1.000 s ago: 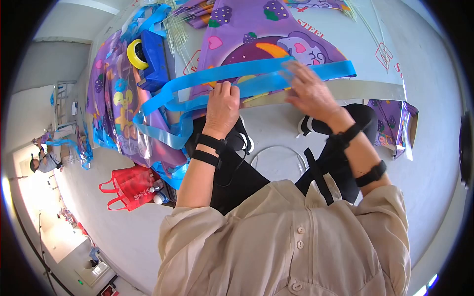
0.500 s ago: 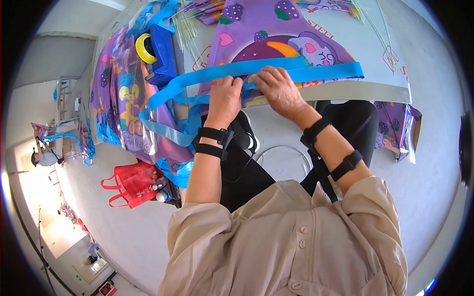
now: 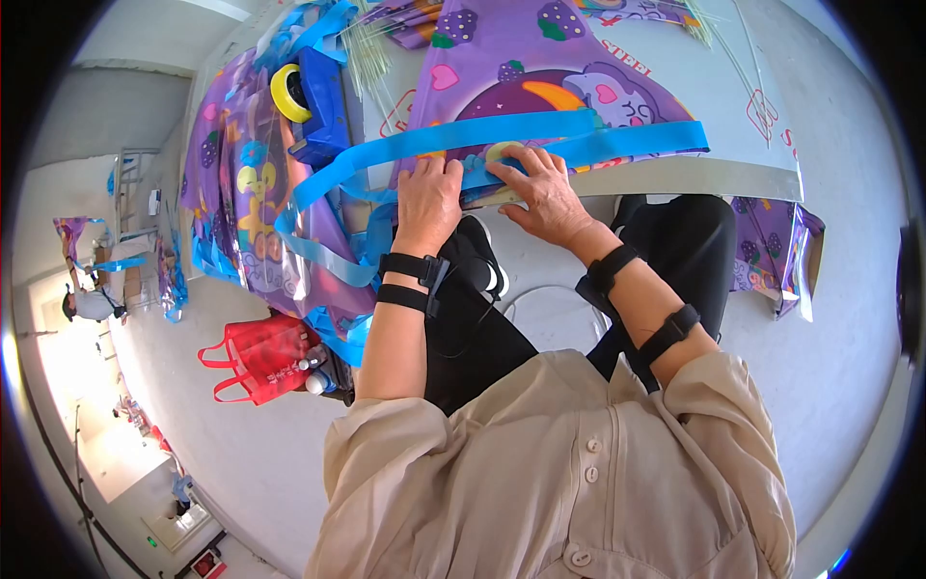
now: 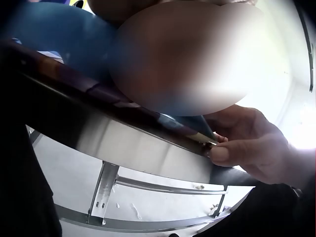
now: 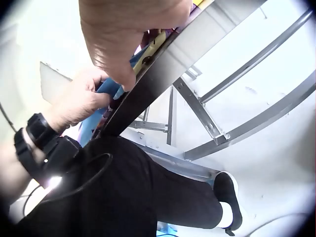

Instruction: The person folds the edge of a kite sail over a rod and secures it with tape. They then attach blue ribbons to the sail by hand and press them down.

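A purple printed sheet (image 3: 463, 92) lies at the table's front edge with a blue strip (image 3: 405, 140) running across it. My left hand (image 3: 429, 205) has its fingertips at the strip and sheet edge; the right wrist view shows this left hand (image 5: 76, 101) pinching the blue strip (image 5: 101, 94) between thumb and finger. Close to its right, my right hand (image 3: 550, 201) bends its fingers over the strip and sheet. In the left wrist view the right hand's thumb (image 4: 220, 154) stands at the sheet's edge. A blurred patch hides much of that view.
Left on the table stand a blue tape dispenser (image 3: 323, 116) with a yellow roll and a pile of purple printed sheets (image 3: 256, 183). Thin pale sticks (image 3: 368, 68) lie behind. A red bag (image 3: 258, 362) is on the floor. The table edge is metal (image 3: 666, 179).
My right hand has come left along the blue strip, closer to my left hand, and its fingers now bend at the sheet edge. My left hand has shifted slightly left.
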Motion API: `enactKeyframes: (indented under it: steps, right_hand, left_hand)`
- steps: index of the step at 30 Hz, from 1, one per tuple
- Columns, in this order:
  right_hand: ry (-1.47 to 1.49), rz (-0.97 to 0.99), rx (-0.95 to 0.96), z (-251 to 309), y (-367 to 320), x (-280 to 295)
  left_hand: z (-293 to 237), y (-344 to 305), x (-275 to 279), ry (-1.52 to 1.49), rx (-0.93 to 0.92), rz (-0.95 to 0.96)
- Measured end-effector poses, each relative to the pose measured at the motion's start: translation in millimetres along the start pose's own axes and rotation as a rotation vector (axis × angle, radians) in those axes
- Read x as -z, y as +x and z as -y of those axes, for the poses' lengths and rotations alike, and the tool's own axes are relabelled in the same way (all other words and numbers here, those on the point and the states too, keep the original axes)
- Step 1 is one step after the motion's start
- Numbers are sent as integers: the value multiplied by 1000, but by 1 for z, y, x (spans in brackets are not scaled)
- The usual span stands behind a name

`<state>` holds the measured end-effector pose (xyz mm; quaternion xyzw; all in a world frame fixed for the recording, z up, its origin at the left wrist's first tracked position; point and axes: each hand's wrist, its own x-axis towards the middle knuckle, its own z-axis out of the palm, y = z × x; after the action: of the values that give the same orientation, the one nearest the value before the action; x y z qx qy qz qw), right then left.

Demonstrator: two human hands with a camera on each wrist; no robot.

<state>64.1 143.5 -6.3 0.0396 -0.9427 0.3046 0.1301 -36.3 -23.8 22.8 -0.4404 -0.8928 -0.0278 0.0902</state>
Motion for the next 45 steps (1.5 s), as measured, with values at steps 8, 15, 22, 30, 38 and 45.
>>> enactKeyframes:
  steps: [8, 15, 22, 30, 38, 45]
  right_hand:
    - [-74, 46, 16, 1, -3, -4]
    - [-24, 77, -9, 10, 14, -9]
    - [-21, 85, -269, 24, 37, -15]
    - [423, -135, -531, -19, 49, -23]
    - [839, -16, -613, -18, 50, -13]
    - [891, -33, -798, -19, 52, -12]
  left_hand:
    - [31, -18, 20, 159, 92, 58]
    - [50, -25, 67, 240, 122, -51]
    - [-49, 47, 97, 41, -152, -144]
    - [-160, 17, 102, -779, -156, -203]
    - [-35, -1, 13, -576, 402, 25]
    - [-63, 12, 0, -252, 390, -69]
